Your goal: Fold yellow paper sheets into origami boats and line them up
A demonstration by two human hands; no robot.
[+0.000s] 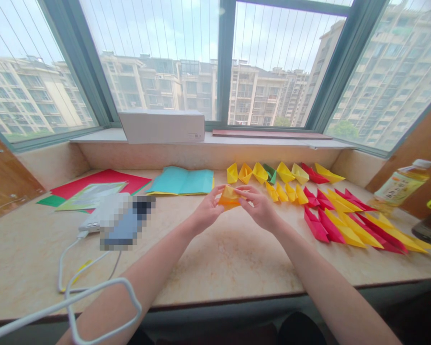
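Between my two hands, just above the counter, is a small folded piece of orange-yellow paper [230, 197]. My left hand [209, 209] grips its left edge between thumb and fingers. At the opposite edge my right hand [255, 205] pinches it, fingertips over the top. Beyond and to the right stand rows of folded paper boats: yellow ones [260, 172], a green one [270, 173] and red ones [314, 225]. A turquoise paper sheet [181, 180] with a crease lies behind my left hand, on top of yellow paper.
On the left lie red paper [89, 179], a clear packet [91, 195], a white power bank [104, 213] and a blurred-out phone [124, 230]. A white cable [104, 287] loops over my left forearm. A bottle [402, 182] stands right; a white box [163, 127] sits on the sill.
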